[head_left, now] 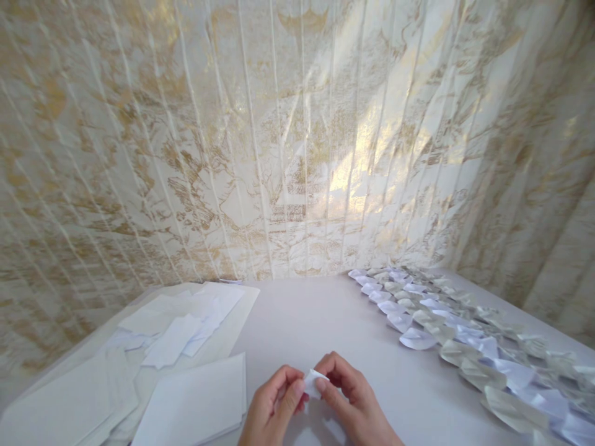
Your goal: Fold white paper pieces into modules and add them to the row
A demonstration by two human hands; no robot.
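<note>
A small folded piece of white paper (314, 380) is pinched between both hands, low in the middle of the view and just above the white tabletop (297, 322). My left hand (277, 402) grips its left side between thumb and fingers. On the right side, my right hand (349, 396) holds it the same way, with the thumb over the front. The fingertips cover part of the paper, so its full shape is hidden.
Rows of folded white and greyish paper pieces (418, 338) cover the table's right side. Loose white sheets (174, 337) lie scattered at the left, with a stack of white paper (195, 399) nearer my left hand. A gold-patterned curtain (242, 155) hangs behind the table.
</note>
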